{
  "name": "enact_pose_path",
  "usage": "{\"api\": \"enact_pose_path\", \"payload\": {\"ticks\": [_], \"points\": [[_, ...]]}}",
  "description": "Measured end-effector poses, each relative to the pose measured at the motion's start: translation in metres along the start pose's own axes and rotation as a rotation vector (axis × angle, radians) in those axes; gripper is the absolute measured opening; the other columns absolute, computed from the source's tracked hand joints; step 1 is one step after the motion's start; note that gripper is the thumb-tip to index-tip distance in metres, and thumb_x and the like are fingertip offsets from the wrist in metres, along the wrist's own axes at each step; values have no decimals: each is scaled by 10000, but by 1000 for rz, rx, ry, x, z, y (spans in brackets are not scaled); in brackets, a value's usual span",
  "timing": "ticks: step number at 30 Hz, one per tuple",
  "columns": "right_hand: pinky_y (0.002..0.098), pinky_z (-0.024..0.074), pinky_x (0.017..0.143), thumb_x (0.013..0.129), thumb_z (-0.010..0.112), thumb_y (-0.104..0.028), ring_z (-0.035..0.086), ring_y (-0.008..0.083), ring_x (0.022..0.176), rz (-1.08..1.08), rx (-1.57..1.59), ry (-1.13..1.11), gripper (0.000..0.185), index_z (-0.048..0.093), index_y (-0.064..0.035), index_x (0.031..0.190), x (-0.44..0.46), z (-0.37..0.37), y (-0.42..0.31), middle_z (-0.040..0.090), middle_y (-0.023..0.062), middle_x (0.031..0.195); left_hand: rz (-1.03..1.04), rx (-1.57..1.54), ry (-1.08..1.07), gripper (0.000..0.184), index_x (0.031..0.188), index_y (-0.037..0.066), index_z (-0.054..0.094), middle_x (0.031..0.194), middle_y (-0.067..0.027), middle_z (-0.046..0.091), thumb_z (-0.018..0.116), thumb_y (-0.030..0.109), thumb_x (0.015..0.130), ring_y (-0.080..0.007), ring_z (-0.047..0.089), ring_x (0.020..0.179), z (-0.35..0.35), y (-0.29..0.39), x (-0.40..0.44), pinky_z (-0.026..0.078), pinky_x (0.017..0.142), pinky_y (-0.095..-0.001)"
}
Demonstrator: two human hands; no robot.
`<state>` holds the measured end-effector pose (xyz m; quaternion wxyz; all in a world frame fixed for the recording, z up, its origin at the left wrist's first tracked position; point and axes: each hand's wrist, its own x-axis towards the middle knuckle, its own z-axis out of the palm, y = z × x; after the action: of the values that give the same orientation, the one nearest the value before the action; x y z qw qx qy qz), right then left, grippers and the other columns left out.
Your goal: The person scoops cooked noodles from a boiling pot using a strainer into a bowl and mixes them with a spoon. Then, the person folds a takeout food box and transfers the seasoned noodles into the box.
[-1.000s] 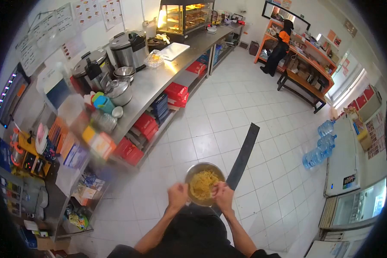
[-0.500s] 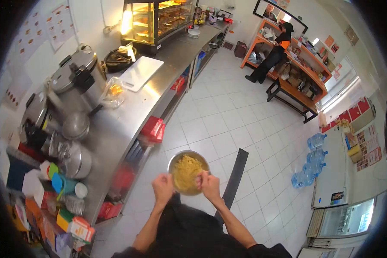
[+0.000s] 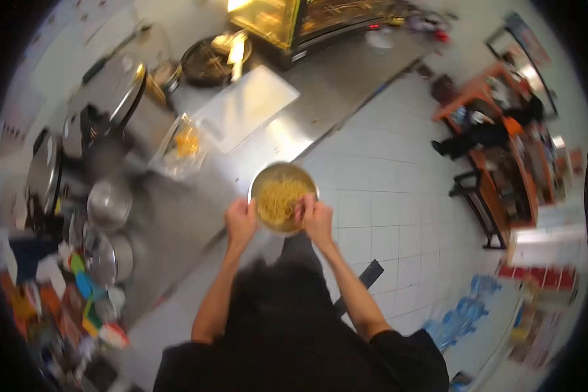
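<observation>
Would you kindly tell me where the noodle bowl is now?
In the head view, the bowl is held near the centre, between the left hand and right hand, below and slightly right of the white board on the steel counter.

Between the left hand [image 3: 242, 222] and the right hand [image 3: 315, 217], the bowl [image 3: 268, 173] fills the gap, its rim blocking any straight crossing; a path lies over the top. Left of the left hand, bare worktop [image 3: 189, 219] runs as far as a small pot [image 3: 110, 258] and a steel basin [image 3: 110, 202]. Ahead and left of that hand, a bag [image 3: 181, 153] stands in the way, with a cooker [image 3: 111, 91] beyond it. Straight ahead of both, past the bowl, lie a board [image 3: 248, 108] and a display case [image 3: 333, 19]. Right of the right hand, open floor [image 3: 372, 202] reaches to a bench [image 3: 480, 209], well apart.
</observation>
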<state>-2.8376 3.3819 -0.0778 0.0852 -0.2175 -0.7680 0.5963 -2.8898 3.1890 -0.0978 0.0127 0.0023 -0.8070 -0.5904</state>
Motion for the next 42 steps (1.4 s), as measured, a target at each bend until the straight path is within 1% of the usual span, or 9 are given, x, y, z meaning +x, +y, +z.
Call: {"api": "enact_pose_path", "payload": {"ticks": [4,8,12,23,25,26,29,35,42], "points": [[300,526,524,1056,427,-241,624,141,538,-8,185,140,440,646,50,809,142,-16,-8,654,97,635,-231,-232,89,257,725,-10,558,553,-56,601,619,99,949,-90,559,423,40,1,77,410,359,-271],[269,528,523,1070,422,-298,607,120,550,45,77,-293,450,645,41,875,213,12,-4,641,80,678,-217,-127,198,245,748,-18,584,578,-45,611,613,106,957,-84,556,425,80,21,134,426,360,-260],[266,525,524,1066,442,-294,615,121,561,89,164,-146,434,654,44,895,277,16,-4,661,94,698,-255,-212,287,256,740,-15,582,578,-41,601,620,117,956,-76,542,424,98,6,164,433,360,-256],[266,511,519,1056,457,-282,619,121,568,-102,-163,-475,381,660,8,914,320,37,10,651,78,685,-290,-154,340,281,718,-9,566,557,-36,579,629,127,955,-78,538,427,112,-24,214,439,359,-253],[267,515,530,1052,471,-287,618,125,567,31,95,-260,400,667,23,894,334,28,-3,660,92,675,-292,-169,343,285,711,-7,562,551,-33,572,632,129,952,-80,539,430,111,-32,218,437,360,-255],[288,512,534,1055,458,-275,613,132,557,-174,-231,-227,401,669,25,893,343,27,11,660,113,664,-291,-194,346,289,707,-4,560,547,-32,566,631,131,952,-83,540,432,113,-36,219,434,359,-259],[314,506,539,1059,442,-283,617,163,550,-95,-195,-416,402,665,7,892,309,47,29,644,117,655,-234,59,311,309,690,15,552,546,-28,551,630,156,955,-98,534,438,116,-33,221,417,359,-277],[405,513,584,1009,450,-191,658,326,645,-482,-493,-272,303,621,-6,840,337,51,55,660,154,722,-388,-208,248,266,796,31,555,642,-24,552,620,217,975,-100,535,477,113,-78,214,489,392,-269],[457,509,699,1001,421,-200,624,392,739,-279,-231,-258,288,607,-23,870,343,38,-1,620,199,820,-483,-211,240,245,863,8,564,698,-76,583,616,217,979,-158,567,460,109,-86,214,498,392,-294]]}}
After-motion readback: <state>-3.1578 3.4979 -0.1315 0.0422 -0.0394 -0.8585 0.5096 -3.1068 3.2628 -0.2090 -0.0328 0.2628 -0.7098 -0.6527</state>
